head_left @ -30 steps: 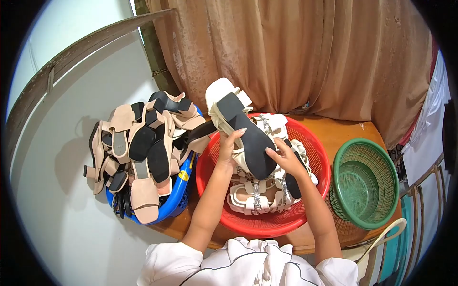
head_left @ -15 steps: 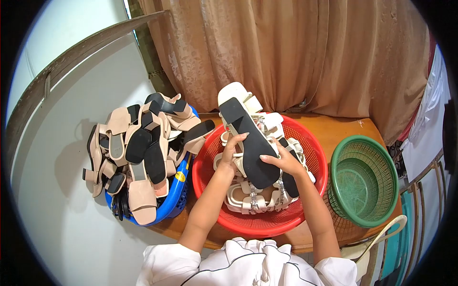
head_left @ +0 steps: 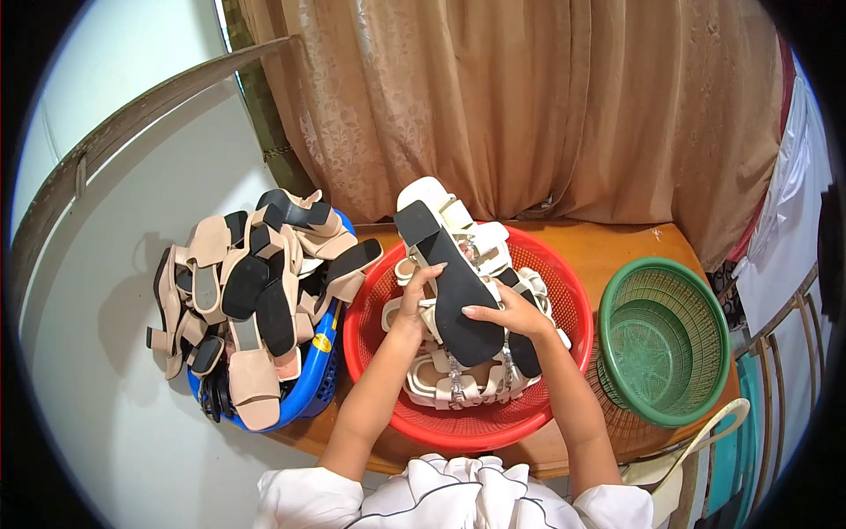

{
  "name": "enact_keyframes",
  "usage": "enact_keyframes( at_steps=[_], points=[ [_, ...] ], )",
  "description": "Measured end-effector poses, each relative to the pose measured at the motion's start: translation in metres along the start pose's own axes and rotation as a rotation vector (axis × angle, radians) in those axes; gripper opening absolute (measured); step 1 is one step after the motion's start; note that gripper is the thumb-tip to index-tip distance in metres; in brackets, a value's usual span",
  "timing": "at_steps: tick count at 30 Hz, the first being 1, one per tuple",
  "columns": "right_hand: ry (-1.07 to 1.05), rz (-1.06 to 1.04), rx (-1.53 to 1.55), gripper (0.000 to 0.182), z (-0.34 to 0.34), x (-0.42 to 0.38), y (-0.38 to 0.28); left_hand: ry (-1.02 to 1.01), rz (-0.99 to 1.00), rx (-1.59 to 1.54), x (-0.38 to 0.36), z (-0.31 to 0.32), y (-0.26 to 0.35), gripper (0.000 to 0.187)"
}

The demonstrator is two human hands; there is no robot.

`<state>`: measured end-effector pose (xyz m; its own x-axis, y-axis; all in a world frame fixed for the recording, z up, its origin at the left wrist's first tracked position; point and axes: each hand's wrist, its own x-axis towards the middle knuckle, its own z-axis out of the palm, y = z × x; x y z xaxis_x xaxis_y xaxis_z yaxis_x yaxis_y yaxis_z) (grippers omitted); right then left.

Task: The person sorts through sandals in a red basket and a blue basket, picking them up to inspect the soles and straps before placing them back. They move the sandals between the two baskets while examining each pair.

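Note:
A sandal with a black sole (head_left: 463, 304) is held sole up above the red basket (head_left: 471, 435). My left hand (head_left: 416, 295) grips its left edge, thumb on the sole, fingers partly hidden beneath. On the right edge my right hand (head_left: 514, 315) holds it, thumb across the sole near the wide toe end. The black heel points to the upper left. White sandals (head_left: 432, 379) with chain-like straps fill the basket below. Another white sandal (head_left: 426, 192) shows just behind the heel.
To the left, a blue basket (head_left: 310, 385) is heaped with beige and black sandals (head_left: 253, 375). A green basket (head_left: 663, 342) stands at the right on the wooden table (head_left: 577, 236). A brown curtain hangs behind, and a chair with a pale strap is at the lower right.
The view has shifted slightly, so the baskets appear lower and a little further left. Both hands still hold the black-soled sandal in nearly the same pose.

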<state>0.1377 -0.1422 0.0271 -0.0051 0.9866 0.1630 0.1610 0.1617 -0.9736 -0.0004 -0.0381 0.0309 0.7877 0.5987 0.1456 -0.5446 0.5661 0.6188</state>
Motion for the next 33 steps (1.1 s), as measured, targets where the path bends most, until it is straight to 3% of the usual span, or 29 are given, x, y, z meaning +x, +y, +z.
enact_keyframes(
  at_steps=[5, 8, 9, 12, 16, 20, 22, 24, 29, 32, 33],
  points=[
    [0.028, -0.007, 0.073, 0.053, -0.005, -0.004, -0.007, 0.096, 0.002, 0.117, 0.012, -0.032, -0.006, 0.04],
    [0.056, -0.03, 0.088, 0.049, -0.011, -0.005, -0.001, 0.209, 0.049, 0.298, 0.003, -0.017, -0.003, 0.038],
    [0.06, -0.031, 0.059, 0.048, -0.014, -0.005, -0.002, 0.084, 0.061, 0.285, 0.005, -0.022, 0.0, 0.047],
    [0.114, -0.102, -0.116, 0.05, -0.022, -0.005, 0.003, 0.123, 0.276, 0.368, 0.009, -0.027, 0.001, 0.047],
    [0.186, -0.238, -0.528, 0.059, -0.038, -0.003, 0.012, 0.002, 0.399, 0.475, 0.013, -0.037, 0.003, 0.057],
    [0.045, -0.107, -0.447, 0.064, -0.055, -0.014, 0.001, 0.036, 0.468, 0.655, 0.011, -0.027, 0.001, 0.072],
    [0.031, -0.093, -0.415, 0.056, -0.059, -0.017, 0.001, -0.008, 0.366, 0.722, 0.016, -0.039, 0.009, 0.093],
    [0.009, -0.111, -0.424, 0.053, -0.066, -0.018, 0.005, -0.024, 0.42, 0.647, 0.016, -0.036, 0.007, 0.096],
    [-0.001, -0.068, -0.494, 0.05, -0.072, -0.018, -0.006, -0.108, 0.466, 0.823, 0.01, -0.031, 0.019, 0.092],
    [-0.092, 0.11, -0.397, 0.05, -0.073, -0.009, -0.021, 0.061, 0.349, 0.896, 0.002, -0.024, 0.024, 0.087],
    [-0.107, 0.171, -0.478, 0.051, -0.077, -0.001, -0.019, 0.18, 0.311, 0.953, 0.004, -0.032, 0.023, 0.075]
  ],
)
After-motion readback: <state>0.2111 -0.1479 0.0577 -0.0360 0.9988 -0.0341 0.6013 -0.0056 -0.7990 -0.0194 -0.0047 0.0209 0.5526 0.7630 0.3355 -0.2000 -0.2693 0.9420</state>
